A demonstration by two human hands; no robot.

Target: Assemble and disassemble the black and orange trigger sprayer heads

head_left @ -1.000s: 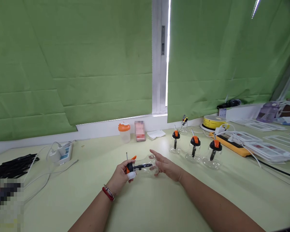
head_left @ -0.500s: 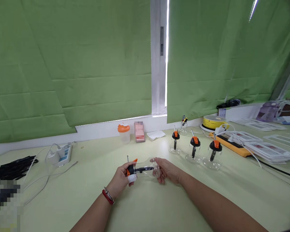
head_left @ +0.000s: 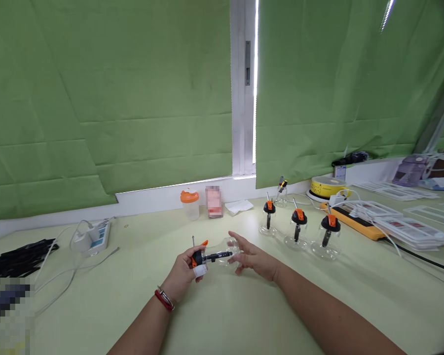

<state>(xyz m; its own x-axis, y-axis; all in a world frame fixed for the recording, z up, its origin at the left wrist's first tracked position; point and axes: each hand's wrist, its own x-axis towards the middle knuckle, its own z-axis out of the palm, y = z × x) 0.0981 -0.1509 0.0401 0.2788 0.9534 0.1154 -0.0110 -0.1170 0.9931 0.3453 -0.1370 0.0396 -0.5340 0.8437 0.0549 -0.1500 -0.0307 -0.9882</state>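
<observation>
Above the table (head_left: 244,310), the left hand (head_left: 184,272) clamps the sideways bottle (head_left: 224,249) by its cap (head_left: 198,258); the right hand (head_left: 258,260), fingers apart, curves about its base, where light, level support serves best.

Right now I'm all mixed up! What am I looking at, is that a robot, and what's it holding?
No robot here: those are a person's bare hands. The picture comes from a camera on the person's head, looking forward and down.

The left hand holds a clear bottle on its side, by its black-and-orange top. The right hand is at the wide end, fingers spread; how firmly it touches is hard to see.

On the pale table, three similar bottles stand upright to the right. Farther back is a cup with an orange lid. Over on the left are a power strip and a pile of black strips.
</observation>
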